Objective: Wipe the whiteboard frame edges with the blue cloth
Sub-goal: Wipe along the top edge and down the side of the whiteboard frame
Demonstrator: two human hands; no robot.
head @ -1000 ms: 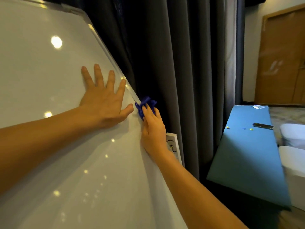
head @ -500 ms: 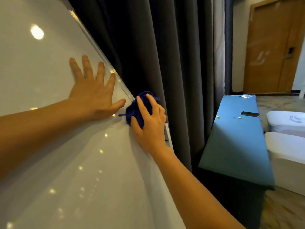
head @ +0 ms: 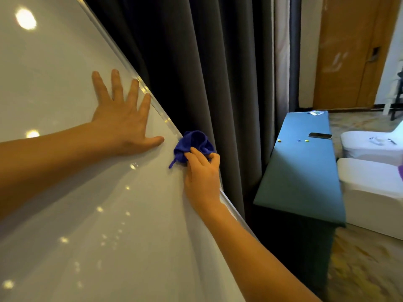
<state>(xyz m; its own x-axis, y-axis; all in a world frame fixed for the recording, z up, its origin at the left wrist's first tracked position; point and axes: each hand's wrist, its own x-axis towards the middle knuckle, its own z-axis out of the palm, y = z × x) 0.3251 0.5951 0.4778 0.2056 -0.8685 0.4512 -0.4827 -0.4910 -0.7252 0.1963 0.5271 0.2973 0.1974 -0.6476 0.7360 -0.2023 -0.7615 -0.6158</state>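
While the whiteboard (head: 72, 192) is being braced by the left hand (head: 122, 125), fingers spread flat, the bunched blue cloth (head: 193, 144) is being clamped by the right hand (head: 202, 177) against the frame's right edge (head: 152, 99); beyond, a dark curtain (head: 218, 73) is hanging.

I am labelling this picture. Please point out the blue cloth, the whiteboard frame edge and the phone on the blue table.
blue cloth (head: 196, 143): head view, on the bunched upper folds.
whiteboard frame edge (head: 122, 58): head view, on the bare strip above the hands.
phone (head: 320, 135): head view, on its dark screen.
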